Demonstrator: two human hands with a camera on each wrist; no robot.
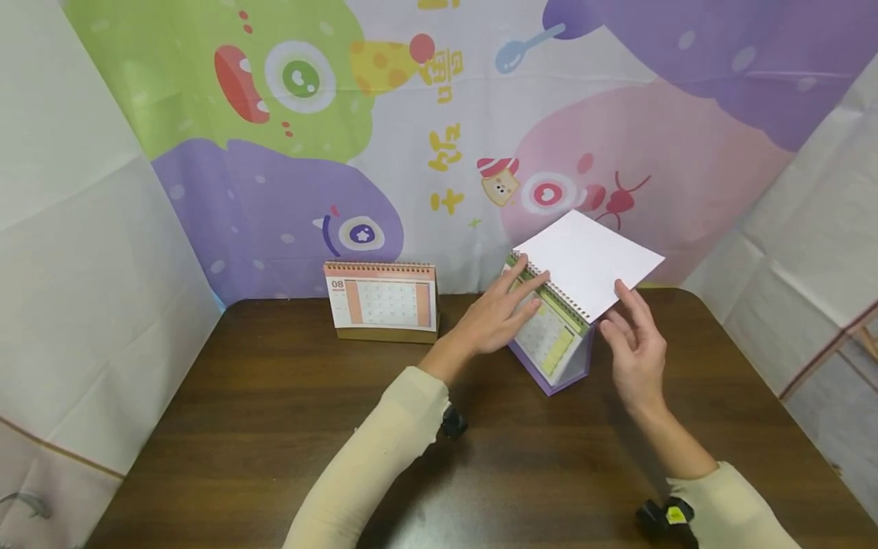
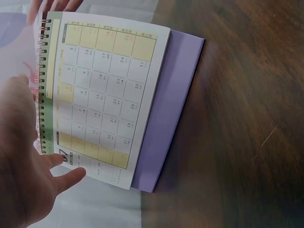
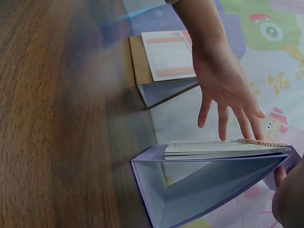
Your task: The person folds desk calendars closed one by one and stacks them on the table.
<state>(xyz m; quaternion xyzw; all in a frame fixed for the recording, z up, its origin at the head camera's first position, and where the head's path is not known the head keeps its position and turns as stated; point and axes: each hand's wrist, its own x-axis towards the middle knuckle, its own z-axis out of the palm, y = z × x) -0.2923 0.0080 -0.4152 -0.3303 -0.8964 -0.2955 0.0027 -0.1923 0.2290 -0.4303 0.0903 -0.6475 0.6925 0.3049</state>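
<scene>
Flipping the white sheet [image 1: 590,255] over the rings [image 1: 569,303] of the calendar [image 1: 543,340] at right seems under way in the head view, lowering it far-side likely next, the right hand [image 1: 639,358] at its right edge, pinching or not unclear; the left wrist view shows page 07 [image 2: 102,95], the right wrist view the left hand's [image 3: 223,78] straight, spread fingers.

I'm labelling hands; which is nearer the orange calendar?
Left: the left hand is just right of the orange calendar, at the purple-based calendar; the right hand is farther right.

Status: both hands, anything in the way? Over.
Left hand, fingers spread, at purple-based green-and-white paper calendar; right hand at its raised white paper sheet. Orange-and-white paper calendar apart, left; nothing seen blocking.
</scene>
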